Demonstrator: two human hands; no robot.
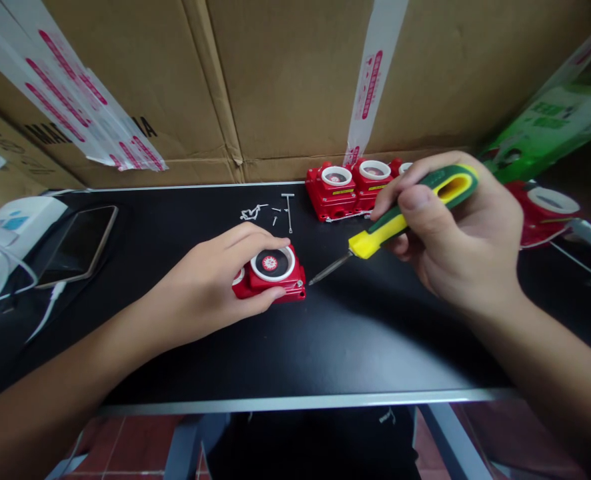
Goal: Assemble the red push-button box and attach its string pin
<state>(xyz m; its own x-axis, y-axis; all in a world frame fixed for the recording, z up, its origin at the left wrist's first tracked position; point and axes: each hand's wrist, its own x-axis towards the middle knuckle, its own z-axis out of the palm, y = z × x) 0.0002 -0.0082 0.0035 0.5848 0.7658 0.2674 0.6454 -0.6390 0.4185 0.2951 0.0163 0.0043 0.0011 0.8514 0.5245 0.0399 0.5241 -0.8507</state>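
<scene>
One phone (78,247) is seen at left. One red housing (291,292) is pinched on the black tabletop (335,360) between the left hand's (215,273) thumb and fingers, its left part covered. Behind it, small screws (275,221), too blurred to be counted, are laid beside one T-shaped tool (289,212). Three red units (331,197) are lined up farther back, the third mostly hidden. One screwdriver (385,230) is gripped by the right hand (455,240), its tip held just right of the housing; one more unit (540,217) is partly covered by that hand.

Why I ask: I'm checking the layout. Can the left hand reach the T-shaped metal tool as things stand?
Probably yes: the T-shaped metal tool lies just beyond the left hand with nothing visibly between, though that hand must likely release the red unit.
</scene>
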